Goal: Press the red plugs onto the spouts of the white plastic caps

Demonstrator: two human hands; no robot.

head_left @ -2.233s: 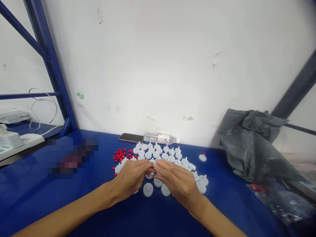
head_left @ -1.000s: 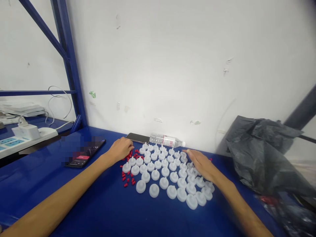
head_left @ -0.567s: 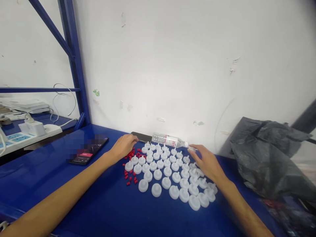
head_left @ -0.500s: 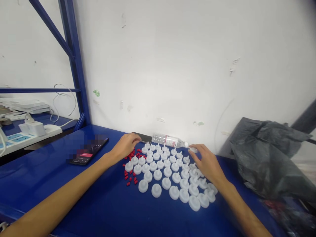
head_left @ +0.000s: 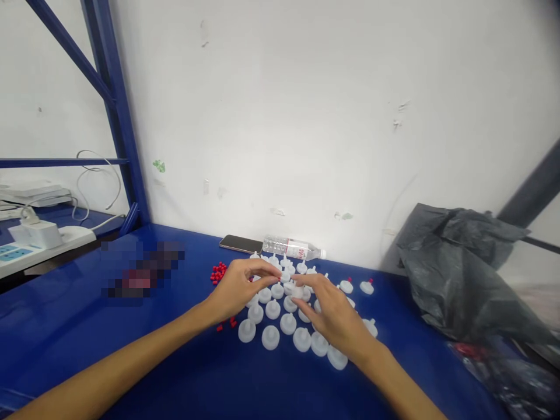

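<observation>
Over the middle of a cluster of white nozzle caps (head_left: 270, 337), my two hands face each other. My left hand (head_left: 242, 286) is closed in a pinch, a bit of red at its fingertips that looks like a small red cap (head_left: 279, 279). Thumb and fingers of my right hand (head_left: 332, 306) are closed on a white nozzle cap, partly hidden by the fingers. Loose red caps (head_left: 217, 272) lie left of the cluster, some behind my left hand. Right of my right hand stand two white nozzle caps with red tips (head_left: 367, 286).
A clear plastic bottle (head_left: 293, 248) and a dark phone (head_left: 240, 244) lie along the wall. Crumpled grey plastic bags (head_left: 459, 268) sit at the right. A blurred-out device (head_left: 142, 274) lies on the left of the blue table (head_left: 184, 361); a power strip (head_left: 48, 248) is beyond it.
Both hands have moved inward and nearer, from the bottle and phone to the middle of the cluster. Two red-tipped nozzle caps now show at the right. The view has shifted slightly.
</observation>
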